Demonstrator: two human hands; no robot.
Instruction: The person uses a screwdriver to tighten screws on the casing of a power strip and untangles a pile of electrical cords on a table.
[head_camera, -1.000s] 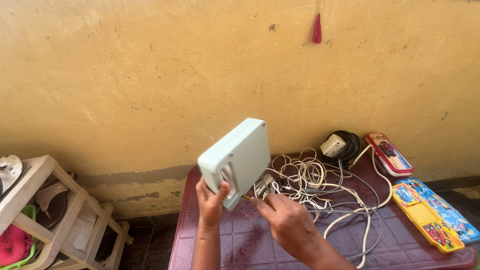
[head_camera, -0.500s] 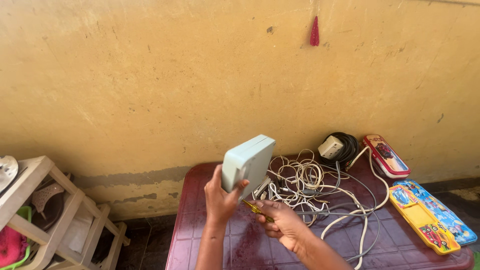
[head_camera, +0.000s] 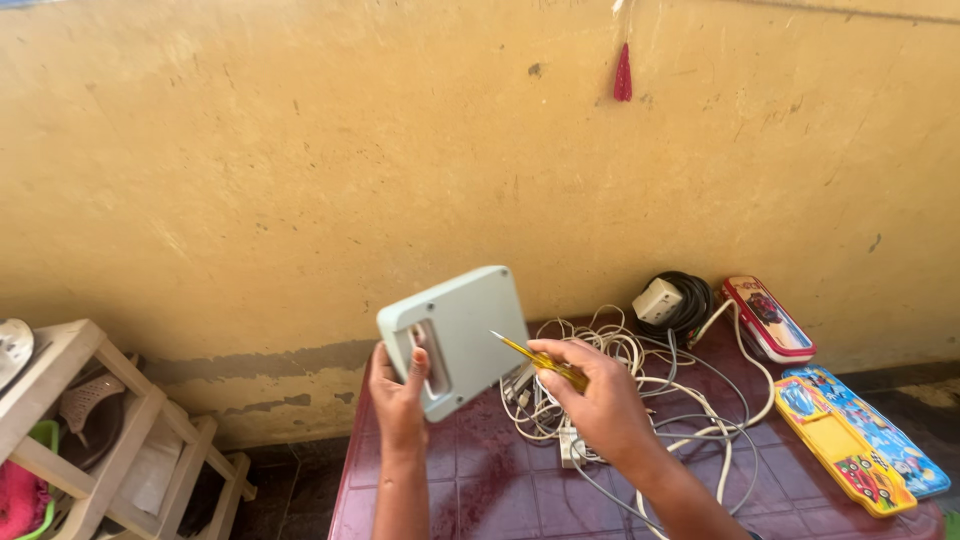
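The left hand (head_camera: 398, 392) clamps the pale box (head_camera: 456, 338) (tilted); the right hand (head_camera: 597, 400) pinches a yellow screwdriver (head_camera: 535, 356), its tip touching the box's face.

Left hand (head_camera: 397, 395) grips pale box (head_camera: 455, 338) above maroon table (head_camera: 480, 490); right hand (head_camera: 598, 400) holds yellow screwdriver (head_camera: 540, 358), tip against box. White cables (head_camera: 640, 400) tangled right, near yellow wall (head_camera: 300, 180).

Your hands had open air above the near-left part of the tabletop (head_camera: 450, 490), where bare maroon surface lay. To the right, the tangle of white cables (head_camera: 640, 400) blocked the middle, the black cable coil (head_camera: 690, 300) sat against the wall (head_camera: 300, 180), and two pencil cases (head_camera: 850, 445) crowded the right edge. The wooden stool (head_camera: 90, 420) stood left of the tabletop.
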